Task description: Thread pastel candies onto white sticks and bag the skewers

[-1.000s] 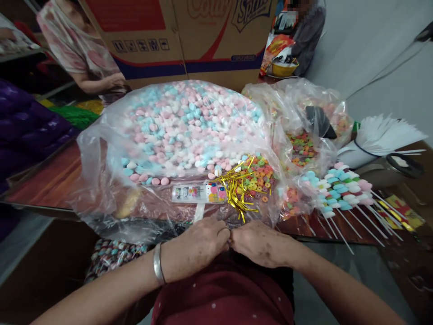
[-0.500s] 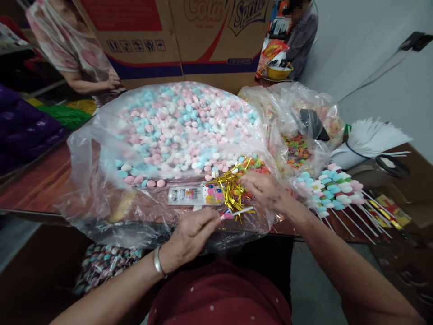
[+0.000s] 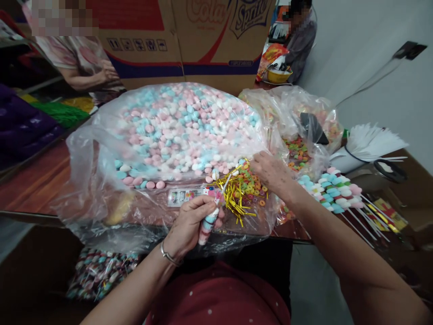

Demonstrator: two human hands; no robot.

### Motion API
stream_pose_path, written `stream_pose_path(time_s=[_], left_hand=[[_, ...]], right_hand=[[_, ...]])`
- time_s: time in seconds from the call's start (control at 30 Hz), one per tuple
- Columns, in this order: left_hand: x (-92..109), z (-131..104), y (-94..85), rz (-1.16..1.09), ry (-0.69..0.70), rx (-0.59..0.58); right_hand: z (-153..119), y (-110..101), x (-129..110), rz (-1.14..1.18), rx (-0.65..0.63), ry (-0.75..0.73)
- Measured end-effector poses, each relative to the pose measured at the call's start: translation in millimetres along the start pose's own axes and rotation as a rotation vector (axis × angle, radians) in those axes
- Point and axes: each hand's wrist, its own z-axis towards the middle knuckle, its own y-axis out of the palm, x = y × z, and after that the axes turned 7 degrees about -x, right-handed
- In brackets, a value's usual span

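My left hand [image 3: 189,221] is closed around a marshmallow skewer [image 3: 206,228] of blue, white and pink sweets, apparently in a clear wrapper. Its white stick [image 3: 225,185] points up and away from me. Just beyond that stick lies a loose pile of gold twist ties [image 3: 235,198]. My right hand [image 3: 270,174] is over the far right of the ties, fingers bent and tips together; whatever they pinch is hidden. Ring-shaped gummies [image 3: 255,187] lie under and beside it. Flat printed wrappers [image 3: 186,197] rest left of the ties.
A big clear bag of marshmallows [image 3: 189,131] fills the table's middle. At right are a bag of ring gummies [image 3: 297,151], stacked marshmallow skewers [image 3: 338,189] and a holder of white sticks [image 3: 375,142]. A cardboard box [image 3: 145,63] stands behind; two other people are beyond.
My left hand has turned, bringing the skewer's sweets into view and swinging its stick from pointing right to pointing away. My right hand has moved slightly up and right, off the ties.
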Motion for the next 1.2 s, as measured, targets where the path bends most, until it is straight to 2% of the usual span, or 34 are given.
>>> stream_pose_path(time_s=[0.07,0.17,0.23,0.3,0.43,0.57,0.63,0.7,0.8,0.87,0.93,1.03,1.1,1.2], left_hand=[[-1.6,4.5,5.5,-0.023,0.012,-0.025],[-3.6,10.6,14.2,-0.026,0.017,-0.072],[-5.1,13.2,17.9,-0.020,0.012,-0.084],[-7.1,14.2,18.9,-0.021,0.012,-0.078],[-12.3,12.5,17.6,-0.007,0.036,-0.020],[-16.8,10.3,19.6,0.001,0.118,0.032],[-18.5,9.7,20.3,0.017,0.146,0.059],[-19.2,10.0,19.4,0.068,0.143,0.089],[-14.8,12.6,15.1,0.221,0.088,0.082],[-5.9,15.9,11.8,0.325,0.018,0.002],[6.6,19.2,9.1,0.426,-0.117,-0.145],[22.8,21.6,6.8,0.626,-0.373,-0.427],[26.3,20.9,6.6,0.687,-0.467,-0.584],[21.4,18.2,7.6,0.592,-0.545,-0.652]], right_hand=[[-8.6,-5.3,-15.8,0.187,0.140,0.075],[-21.9,-7.1,-55.4,0.737,0.295,0.130],[-29.6,-6.0,-81.1,1.045,0.268,0.129],[-35.8,-5.1,-97.8,1.219,0.233,0.130],[-43.0,-5.4,-103.8,1.342,0.189,0.103],[-44.7,-6.1,-102.1,1.310,0.188,0.074],[-45.1,-5.2,-104.7,1.218,0.219,0.055],[-46.4,-3.5,-107.8,0.987,0.320,0.020],[-50.5,-2.1,-107.6,0.467,0.489,-0.106],[-53.7,-4.9,-102.1,0.222,0.544,-0.253],[-56.3,-11.9,-93.6,0.141,0.527,-0.420],[-59.4,-26.9,-82.8,0.222,0.319,-0.648],[-61.6,-35.0,-79.8,0.310,0.167,-0.737],[-65.0,-40.2,-80.6,0.406,0.086,-0.774]])
